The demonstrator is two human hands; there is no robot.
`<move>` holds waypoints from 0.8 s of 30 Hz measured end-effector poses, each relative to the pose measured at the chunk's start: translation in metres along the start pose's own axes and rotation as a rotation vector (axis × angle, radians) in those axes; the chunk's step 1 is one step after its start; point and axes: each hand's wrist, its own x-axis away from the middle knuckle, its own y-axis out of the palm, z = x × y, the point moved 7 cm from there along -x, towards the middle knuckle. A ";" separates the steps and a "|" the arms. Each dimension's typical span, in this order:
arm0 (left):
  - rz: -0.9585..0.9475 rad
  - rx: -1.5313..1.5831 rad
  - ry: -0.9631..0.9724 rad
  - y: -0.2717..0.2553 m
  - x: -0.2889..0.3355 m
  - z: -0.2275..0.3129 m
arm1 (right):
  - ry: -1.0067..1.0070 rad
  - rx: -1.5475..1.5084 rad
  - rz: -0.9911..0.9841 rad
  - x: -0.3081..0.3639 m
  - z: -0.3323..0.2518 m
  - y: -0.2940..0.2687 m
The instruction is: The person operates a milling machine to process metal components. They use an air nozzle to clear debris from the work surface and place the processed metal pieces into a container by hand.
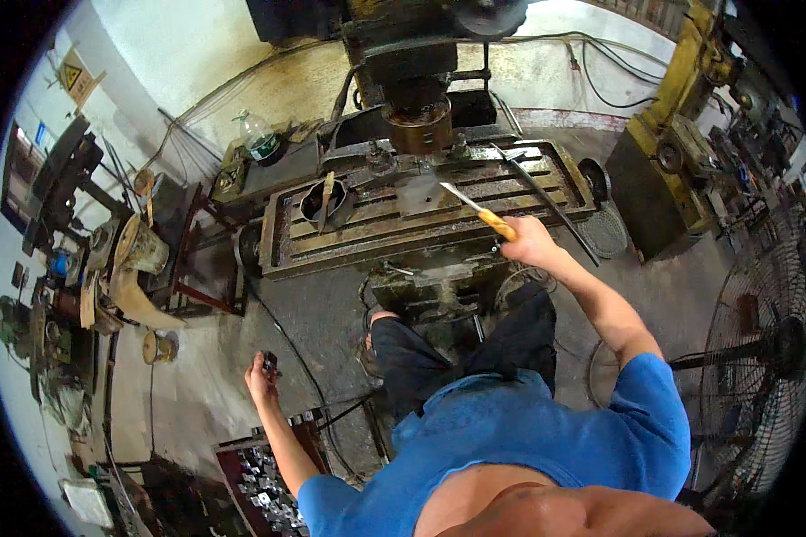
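Note:
My right hand (530, 243) is closed round a yellow-handled tool (494, 224) with a slim, pale metal blade. Its tip points up and left over the slotted machine table (282, 253). My left hand (261, 383) is out to the left, away from the machine, with its fingers closed on a small dark metal block (270, 361). Near my left forearm stands a tray (233, 470) of small shiny metal pieces (270, 488). Above the table hangs the machine's round head (418, 125); whatever lies directly beneath it is hard to make out.
A dark pot (312, 208) with a flat stick (327, 199) stands on the table's left part. A long bar (546, 199) leans across its right end. A caged fan (761, 349) is at my right, a bucket (141, 246) at the left. Cables (287, 340) cross the floor.

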 end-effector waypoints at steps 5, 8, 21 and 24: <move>-0.032 -0.057 0.018 0.028 0.012 0.016 | 0.205 0.395 -0.113 -0.068 -0.006 0.024; -0.089 -0.010 0.059 0.021 0.010 0.016 | 0.249 0.388 -0.062 -0.105 -0.007 0.026; -0.188 0.140 -0.031 0.147 0.037 0.039 | 0.399 0.312 -0.144 -0.084 -0.001 -0.008; -0.444 0.159 -0.044 0.202 0.034 0.025 | 0.367 0.324 -0.172 -0.059 0.005 -0.012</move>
